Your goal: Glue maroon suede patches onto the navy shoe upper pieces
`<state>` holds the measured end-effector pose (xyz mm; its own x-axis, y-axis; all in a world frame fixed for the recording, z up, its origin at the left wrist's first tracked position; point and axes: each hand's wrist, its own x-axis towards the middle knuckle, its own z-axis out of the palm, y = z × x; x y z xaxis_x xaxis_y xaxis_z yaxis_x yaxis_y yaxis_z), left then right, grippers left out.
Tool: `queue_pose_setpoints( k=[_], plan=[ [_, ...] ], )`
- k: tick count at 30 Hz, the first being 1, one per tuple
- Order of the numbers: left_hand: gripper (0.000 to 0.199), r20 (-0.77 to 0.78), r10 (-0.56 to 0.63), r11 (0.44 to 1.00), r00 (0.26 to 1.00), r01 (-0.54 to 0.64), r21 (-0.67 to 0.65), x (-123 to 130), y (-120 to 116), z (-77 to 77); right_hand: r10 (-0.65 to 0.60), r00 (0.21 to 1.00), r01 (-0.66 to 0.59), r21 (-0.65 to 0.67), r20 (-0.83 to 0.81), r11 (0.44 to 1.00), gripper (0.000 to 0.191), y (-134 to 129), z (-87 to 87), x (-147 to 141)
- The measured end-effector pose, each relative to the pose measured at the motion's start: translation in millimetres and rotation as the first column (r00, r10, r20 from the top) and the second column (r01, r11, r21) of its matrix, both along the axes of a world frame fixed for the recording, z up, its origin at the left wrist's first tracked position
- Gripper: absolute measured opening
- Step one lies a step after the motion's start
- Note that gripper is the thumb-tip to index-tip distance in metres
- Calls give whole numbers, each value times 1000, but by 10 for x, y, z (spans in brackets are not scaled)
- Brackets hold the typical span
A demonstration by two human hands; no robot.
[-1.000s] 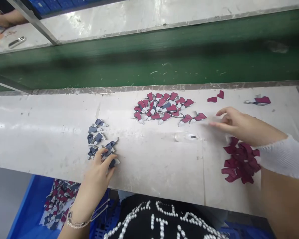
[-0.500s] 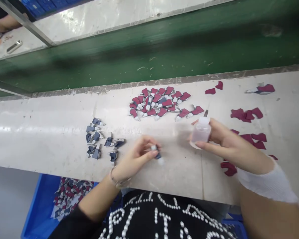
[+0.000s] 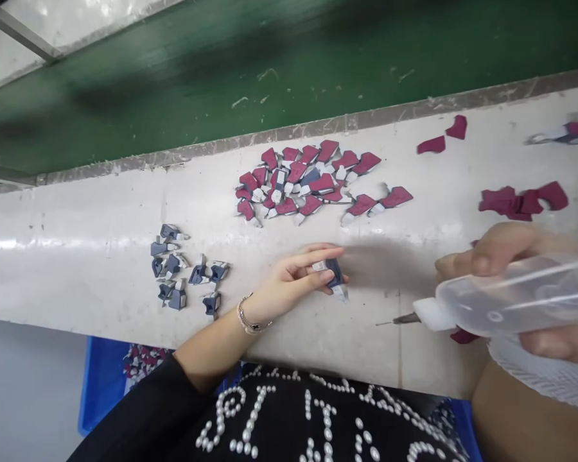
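Note:
Between the thumb and fingers of my left hand [image 3: 301,273] is a small dark blue and white plastic part [image 3: 334,273], held just above the bench. My right hand [image 3: 505,250] grips a clear squeeze bottle [image 3: 515,298] with a white cap, tipped on its side. Its thin metal needle tip [image 3: 390,321] points left, below and to the right of the plastic part and apart from it. Several similar dark blue and white parts [image 3: 176,263] lie left of my left hand. Loose maroon pieces [image 3: 525,200] lie beyond my right hand; others are partly hidden under it.
A cluster of maroon-topped parts [image 3: 313,179] lies at the back middle of the white bench [image 3: 91,256]. Behind the bench rises a green panel [image 3: 270,70]. A blue bin [image 3: 101,378] holding many small parts stands below the front edge at left.
The bottle has gone from upright to tipped over, with its needle now pointing left, and has come nearer the camera. My left hand has shifted right with the plastic part. The view has shifted too.

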<state>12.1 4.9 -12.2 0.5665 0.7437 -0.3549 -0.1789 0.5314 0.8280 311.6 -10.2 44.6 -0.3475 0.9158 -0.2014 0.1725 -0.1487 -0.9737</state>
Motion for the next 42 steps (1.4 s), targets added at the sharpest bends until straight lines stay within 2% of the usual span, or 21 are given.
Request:
queue_pose_setpoints(
  k=[1,3,5,8,10,12,15,17,19,22,25,28,30,32,35,38,42],
  plan=[
    [39,44,8,1000,999,-7,-10,-4,6,-19,33,998,-36,-52,-58,998,44,11,29,-48],
    [40,114,12,1000,993,-10,-16,-7,19,-39,-38,995,25,-138,-88,990,41,28,90,-151],
    [43,152,-8,1000,988,12,-24,-10,34,-25,-51,998,44,-143,-46,989,44,37,124,-228],
    [39,142,-71,995,987,80,-56,-22,56,25,28,994,-45,-166,-107,985,45,44,90,-241],
    [52,109,-141,990,984,143,-14,-33,57,42,21,988,-51,-193,-154,980,45,46,36,-197],
    [70,19,-188,979,982,186,80,-42,37,33,28,982,-66,-202,-187,977,42,46,-9,-150],
    [70,-206,-124,961,971,169,220,-44,-22,-3,49,982,-77,-152,-182,985,38,48,-19,-129],
    [68,-264,-72,956,962,143,257,-38,-57,-13,-2,993,-9,-86,-120,996,38,50,6,-155],
    [56,-235,-56,956,970,120,266,-27,-70,5,-46,996,44,-35,-72,998,35,53,35,-197],
    [36,-179,-49,956,983,98,277,-5,-45,57,0,999,1,45,-37,999,30,54,65,-268],
    [34,-138,-77,960,987,111,257,17,13,74,-15,998,7,129,62,992,27,30,98,-339],
    [35,-89,-84,947,992,108,302,33,68,31,-44,992,24,162,117,986,23,-38,157,-397],
    [34,-60,-89,954,994,103,281,35,90,-1,-60,988,33,191,139,981,23,-95,200,-426],
    [35,-37,-112,972,993,117,203,28,97,-14,-85,976,33,250,199,968,24,-143,235,-450],
    [41,-34,-189,978,981,191,81,5,93,4,-118,947,9,344,298,939,26,-176,257,-489],
    [45,-67,-271,963,960,270,-11,-16,87,42,-110,939,-17,361,327,932,26,-167,257,-533],
    [40,-55,-271,962,961,272,-6,-20,86,64,-76,940,-46,346,333,937,24,-147,250,-568]
  ],
)
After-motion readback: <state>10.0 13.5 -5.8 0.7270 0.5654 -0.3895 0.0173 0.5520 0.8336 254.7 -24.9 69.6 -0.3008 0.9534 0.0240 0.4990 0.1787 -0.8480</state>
